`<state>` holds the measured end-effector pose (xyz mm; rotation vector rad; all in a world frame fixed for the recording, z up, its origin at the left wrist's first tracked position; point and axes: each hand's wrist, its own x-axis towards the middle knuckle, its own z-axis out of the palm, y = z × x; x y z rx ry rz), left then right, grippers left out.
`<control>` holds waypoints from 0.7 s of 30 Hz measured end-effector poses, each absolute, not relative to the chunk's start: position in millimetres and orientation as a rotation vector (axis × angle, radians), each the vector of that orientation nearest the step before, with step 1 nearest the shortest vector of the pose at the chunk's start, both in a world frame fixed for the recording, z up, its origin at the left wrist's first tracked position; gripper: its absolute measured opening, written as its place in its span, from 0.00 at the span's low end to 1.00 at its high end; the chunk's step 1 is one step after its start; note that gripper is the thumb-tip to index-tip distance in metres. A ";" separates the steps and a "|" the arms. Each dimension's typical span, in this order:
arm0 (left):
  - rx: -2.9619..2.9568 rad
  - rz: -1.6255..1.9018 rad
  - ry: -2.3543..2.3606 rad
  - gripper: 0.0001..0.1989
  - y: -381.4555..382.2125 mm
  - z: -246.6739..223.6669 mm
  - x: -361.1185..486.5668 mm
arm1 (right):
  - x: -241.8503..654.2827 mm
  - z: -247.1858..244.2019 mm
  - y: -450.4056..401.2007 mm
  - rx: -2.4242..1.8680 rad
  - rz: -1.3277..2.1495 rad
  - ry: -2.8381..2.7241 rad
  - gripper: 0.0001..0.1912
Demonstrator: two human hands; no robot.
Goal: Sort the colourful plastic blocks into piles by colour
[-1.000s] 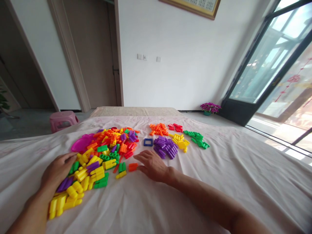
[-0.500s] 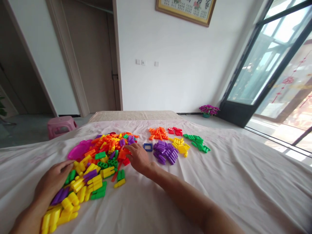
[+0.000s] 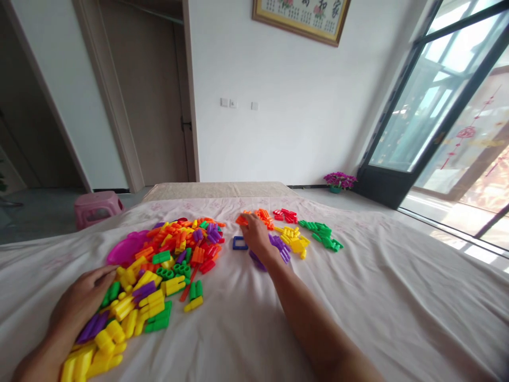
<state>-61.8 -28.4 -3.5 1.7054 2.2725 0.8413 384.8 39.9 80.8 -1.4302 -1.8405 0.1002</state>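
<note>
My left hand (image 3: 85, 294) lies along the left side of a mixed pile of plastic building blocks, fingers stretched out and touching the edge by a yellow block (image 3: 126, 277) and a green block (image 3: 111, 293). It grips nothing that I can see. My right hand (image 3: 255, 233) reaches over to the small orange pile (image 3: 264, 216), its fingers closed on an orange block (image 3: 240, 219). Its wrist and forearm partly cover the purple pile (image 3: 281, 248). A dark blue square frame (image 3: 239, 243) lies just left of that hand.
Right of the purple pile are yellow blocks (image 3: 296, 241), red blocks (image 3: 285, 215) and green blocks (image 3: 324, 233). A magenta plastic tray (image 3: 121, 249) lies partly under the mixed pile. The tablecloth (image 3: 377, 297) is wrinkled. A pink stool (image 3: 97, 208) stands beyond the table's left edge.
My right hand has moved from the mixed pile, right and away from me, to the orange pile with an orange block. My left hand has stayed almost in place.
</note>
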 end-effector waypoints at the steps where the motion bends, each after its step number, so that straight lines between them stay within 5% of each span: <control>1: 1.678 0.834 2.267 0.27 -28.6 -3.0 -61.2 | 395.5 80.7 47.0 -1.464 0.069 -1.770 0.24; 12: 1.681 0.879 2.265 0.25 -27.9 -6.5 -62.2 | 342.1 57.2 17.0 -1.219 0.202 -2.159 0.14; 18: 1.674 0.851 2.284 0.25 -29.4 -4.1 -60.1 | 298.4 39.1 0.5 -1.131 0.023 -2.335 0.26; 21: 1.703 0.845 2.276 0.26 -29.4 -5.4 -61.0 | 292.3 34.1 1.5 -1.111 0.019 -2.340 0.24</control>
